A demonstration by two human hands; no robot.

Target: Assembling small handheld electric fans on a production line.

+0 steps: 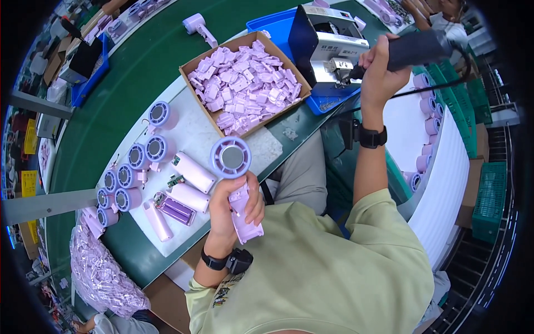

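My left hand is closed round the handle of a lilac handheld fan, held above the near edge of the work table. Its round head points up, and the open side of the handle shell faces up. Raised at the right, my right hand grips a black electric screwdriver with a cord. The screwdriver's tip is at the front of a black-and-silver screw feeder; whether it touches a screw cannot be made out. Left of the fan lie lilac handle shells and a purple battery pack.
A cardboard box full of small lilac parts stands beyond my left hand. Several fan heads stand on the table's left side. The feeder sits in a blue tray. A bag of parts lies lower left; green crates stand right.
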